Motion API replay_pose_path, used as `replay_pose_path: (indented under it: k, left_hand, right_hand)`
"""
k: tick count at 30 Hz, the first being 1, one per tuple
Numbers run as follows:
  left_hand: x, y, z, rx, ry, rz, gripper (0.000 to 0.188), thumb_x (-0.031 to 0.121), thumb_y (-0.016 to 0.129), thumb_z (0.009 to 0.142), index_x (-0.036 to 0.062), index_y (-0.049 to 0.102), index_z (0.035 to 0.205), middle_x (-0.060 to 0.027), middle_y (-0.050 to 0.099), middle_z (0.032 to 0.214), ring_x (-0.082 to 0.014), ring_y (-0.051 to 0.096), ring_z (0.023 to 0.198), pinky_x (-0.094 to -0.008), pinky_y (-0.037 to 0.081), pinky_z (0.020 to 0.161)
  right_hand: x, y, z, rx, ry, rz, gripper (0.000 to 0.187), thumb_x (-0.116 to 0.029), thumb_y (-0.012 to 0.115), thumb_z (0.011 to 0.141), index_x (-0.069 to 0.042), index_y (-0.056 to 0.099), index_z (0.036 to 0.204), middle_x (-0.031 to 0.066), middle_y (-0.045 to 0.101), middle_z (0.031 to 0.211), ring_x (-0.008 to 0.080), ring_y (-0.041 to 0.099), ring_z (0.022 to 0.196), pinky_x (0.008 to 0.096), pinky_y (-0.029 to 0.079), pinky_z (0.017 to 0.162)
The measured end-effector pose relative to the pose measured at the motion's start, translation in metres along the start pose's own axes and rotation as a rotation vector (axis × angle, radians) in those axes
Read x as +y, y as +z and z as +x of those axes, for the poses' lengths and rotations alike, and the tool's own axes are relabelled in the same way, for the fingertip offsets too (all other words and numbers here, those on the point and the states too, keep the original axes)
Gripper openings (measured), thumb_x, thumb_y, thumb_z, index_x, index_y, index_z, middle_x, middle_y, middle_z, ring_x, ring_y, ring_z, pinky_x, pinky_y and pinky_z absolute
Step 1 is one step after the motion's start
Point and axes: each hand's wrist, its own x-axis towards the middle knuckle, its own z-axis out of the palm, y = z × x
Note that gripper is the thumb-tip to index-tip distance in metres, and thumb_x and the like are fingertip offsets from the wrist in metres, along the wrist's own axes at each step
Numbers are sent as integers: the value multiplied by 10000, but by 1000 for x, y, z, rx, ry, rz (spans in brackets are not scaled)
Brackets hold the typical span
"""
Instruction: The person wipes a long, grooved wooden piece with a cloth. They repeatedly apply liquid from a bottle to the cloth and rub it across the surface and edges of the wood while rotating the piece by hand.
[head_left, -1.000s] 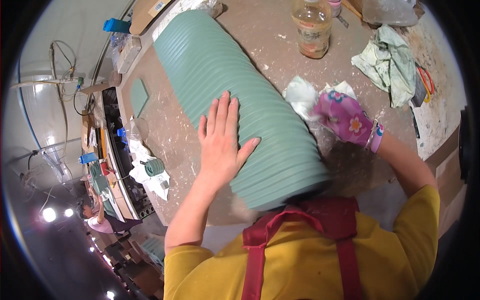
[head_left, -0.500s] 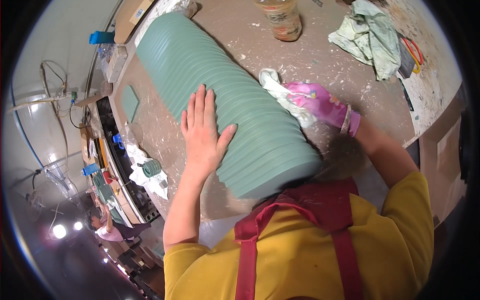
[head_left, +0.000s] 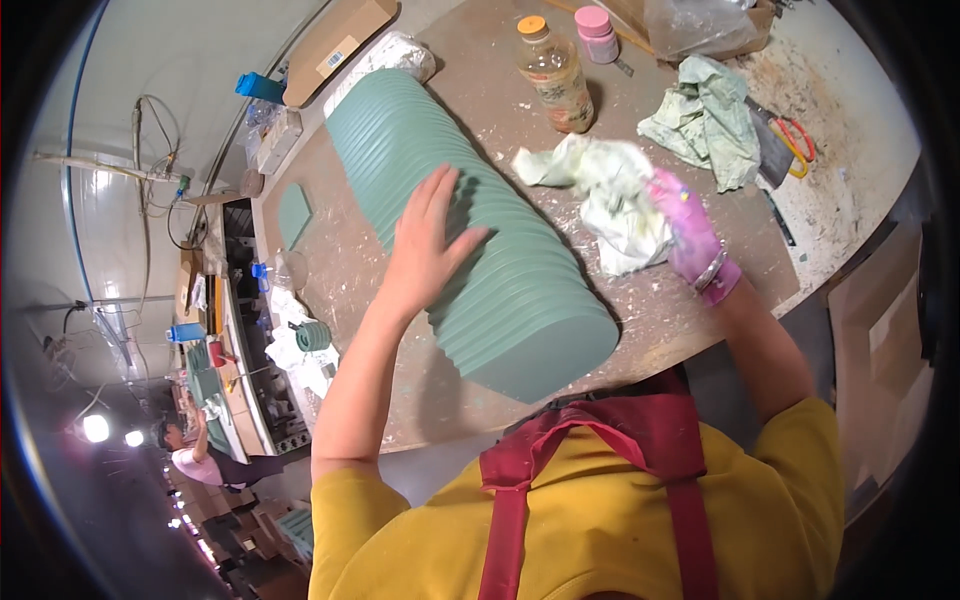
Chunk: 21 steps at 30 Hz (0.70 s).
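Observation:
A long row of green, flat, rounded pieces (head_left: 525,265) lies on its side across the brown table, pressed together like ribs. My bare left hand (head_left: 425,245) is over its left side, fingers stretched out and thumb apart. A shadow beside the fingers suggests it is slightly raised; whether it touches cannot be told. To the right of the row, my right hand (head_left: 692,240), in a pink patterned glove, grips the edge of a crumpled white cloth (head_left: 620,195). The cloth spreads over the table, apart from the green pieces.
Beyond the cloth stand an orange-capped bottle (head_left: 558,90) and a pink jar (head_left: 597,38). A greenish rag (head_left: 708,125) lies near scissors (head_left: 795,150) at the right. One loose green piece (head_left: 294,215) is at the table's left. Far left, another person (head_left: 200,455) works.
My right hand has drawn the cloth away from the row's side, and the cloth has spread out. My left hand seems to have lifted a little. The view has shifted, showing more table.

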Motion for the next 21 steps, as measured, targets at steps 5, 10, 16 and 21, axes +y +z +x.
replay_pose_path:
  k: [5,10,16,21]
  left_hand:
    - [34,8,79,92,-118,-708,603,250,654,858,1,402,1346,-162,473,1346,-291,455,1239,-378,387,998]
    - [58,66,96,-280,-29,-962,481,214,553,903,-40,454,1300,-130,561,1211,-216,509,1123,-338,403,967]
    - [92,33,92,-322,-312,-1855,360,176,457,945,-14,490,1249,-132,598,1170,-246,597,1050,-375,466,942]
    - [95,40,84,-449,-304,-1909,393,282,452,968,-2,505,1234,-121,599,1162,-236,594,1031,-369,460,929]
  right_hand:
    - [-40,-11,18,-169,-71,380,387,-146,389,981,13,388,1334,165,545,1246,243,579,1107,388,497,944]
    - [-69,28,-26,-52,59,86,320,-168,421,956,-23,513,1226,82,606,1129,173,590,1029,323,482,897]
    - [-28,-61,17,-129,-60,435,368,-118,436,962,-18,437,1315,68,581,1215,174,559,1101,295,436,967]
    - [37,-17,6,-236,409,536,361,-422,550,914,-182,598,1180,2,630,1142,194,541,1117,448,395,994]
